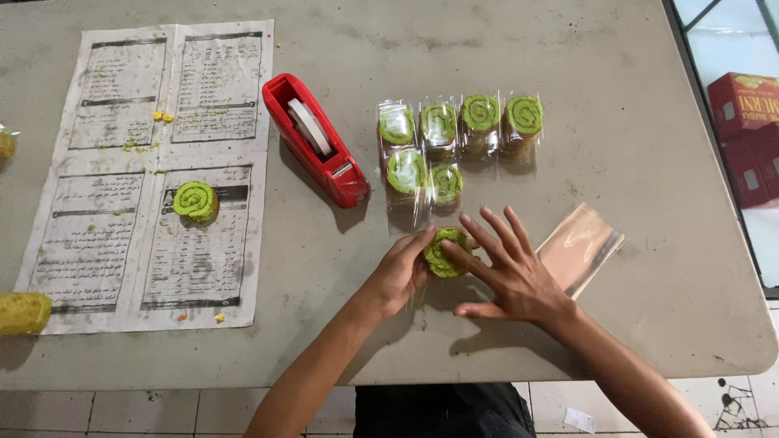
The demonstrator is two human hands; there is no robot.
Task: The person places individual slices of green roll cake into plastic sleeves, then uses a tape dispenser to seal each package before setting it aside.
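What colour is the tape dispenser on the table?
Red, with a white tape roll inside; the tape dispenser shows clearly in the head view.

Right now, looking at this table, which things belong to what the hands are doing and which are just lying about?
In use:
- left hand and right hand, both on the green swirl cake
- clear bags beside the right hand
- six bagged cakes
- red tape dispenser
- unwrapped cake on the newspaper

Lying about:
- red boxes beyond the table edge
- crumbs
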